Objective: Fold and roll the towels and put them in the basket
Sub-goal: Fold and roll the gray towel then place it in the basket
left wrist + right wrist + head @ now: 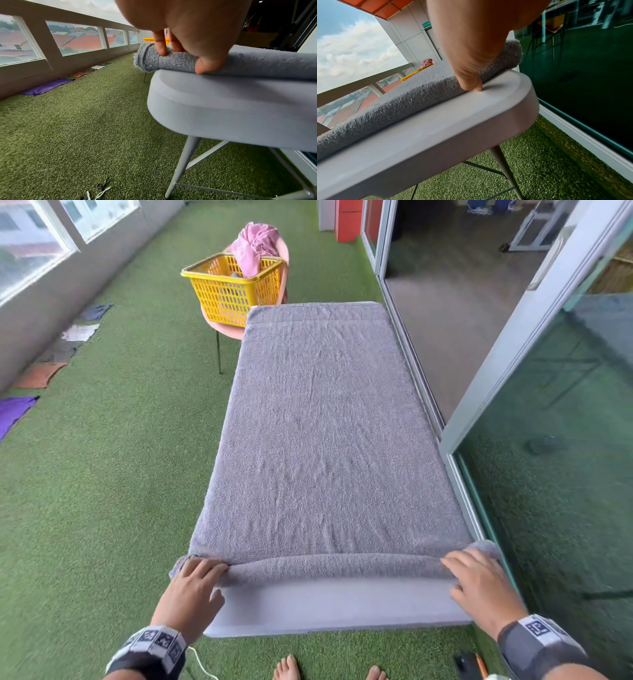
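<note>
A grey towel is lying spread along a grey folding table, its near edge rolled into a low tube. The tube's left end is being gripped by the left hand, fingers over the top and thumb beneath, as the left wrist view is showing. The right end is being gripped by the right hand; its fingers are hidden in the right wrist view, where only the thumb is seen against the roll. A yellow basket with a pink towel is standing beyond the far end; its contents are being partly hidden
</note>
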Tool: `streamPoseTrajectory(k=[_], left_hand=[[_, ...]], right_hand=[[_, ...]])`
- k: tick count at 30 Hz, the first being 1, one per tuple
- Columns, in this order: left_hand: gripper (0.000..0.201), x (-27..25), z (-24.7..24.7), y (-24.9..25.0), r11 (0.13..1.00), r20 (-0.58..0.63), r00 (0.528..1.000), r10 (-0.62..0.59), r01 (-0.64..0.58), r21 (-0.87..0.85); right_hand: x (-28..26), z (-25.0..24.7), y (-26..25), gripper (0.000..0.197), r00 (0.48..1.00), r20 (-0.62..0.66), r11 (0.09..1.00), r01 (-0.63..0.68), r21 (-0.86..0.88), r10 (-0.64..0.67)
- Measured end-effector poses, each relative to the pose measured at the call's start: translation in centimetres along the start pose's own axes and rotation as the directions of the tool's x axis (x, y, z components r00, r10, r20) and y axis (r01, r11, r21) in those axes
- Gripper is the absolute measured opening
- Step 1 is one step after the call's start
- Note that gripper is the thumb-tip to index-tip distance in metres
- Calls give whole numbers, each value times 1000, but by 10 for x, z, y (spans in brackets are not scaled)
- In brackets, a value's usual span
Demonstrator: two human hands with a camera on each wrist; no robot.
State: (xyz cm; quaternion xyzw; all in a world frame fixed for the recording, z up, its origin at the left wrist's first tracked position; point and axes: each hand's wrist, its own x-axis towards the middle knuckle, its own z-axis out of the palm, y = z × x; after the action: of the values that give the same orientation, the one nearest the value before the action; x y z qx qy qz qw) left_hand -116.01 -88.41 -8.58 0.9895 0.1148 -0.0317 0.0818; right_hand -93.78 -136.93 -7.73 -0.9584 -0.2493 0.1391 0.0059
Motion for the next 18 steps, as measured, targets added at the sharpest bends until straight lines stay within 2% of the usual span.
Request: streamPoseTrajectory(k=[2,5,6,12,15,16,18], left_hand=[[36,-3,-3,1,1000,33,999,-5,5,22],[27,-9,-7,2,998,47,999,5,-8,60],[28,-11,-8,3,998,61,998,0,-4,69],[25,-8,-10,6,992,25,998,-54,50,119],[10,5,-9,6,995,2,996,-89,89,44],[11,9,-9,6,993,-1,993,-120,120,-12],[18,15,-8,7,977,-17,982,-188,185,-105]], right_hand=[[0,-2,-2,38,1000,-6,1000,-18,-13,18],[2,-5,-4,10,999,40,999,-15,-34,17],[2,-7,-5,8,998,61,999,-8,-38,10],[12,-17,-6,41,996,84,998,-24,64,19],[21,-20,-7,24,996,77,987,-56,153,45],[23,-21,-7,18,996,59,983,-76,166,67],[25,-16,-4,21,995,-6,981,-97,169,100]])
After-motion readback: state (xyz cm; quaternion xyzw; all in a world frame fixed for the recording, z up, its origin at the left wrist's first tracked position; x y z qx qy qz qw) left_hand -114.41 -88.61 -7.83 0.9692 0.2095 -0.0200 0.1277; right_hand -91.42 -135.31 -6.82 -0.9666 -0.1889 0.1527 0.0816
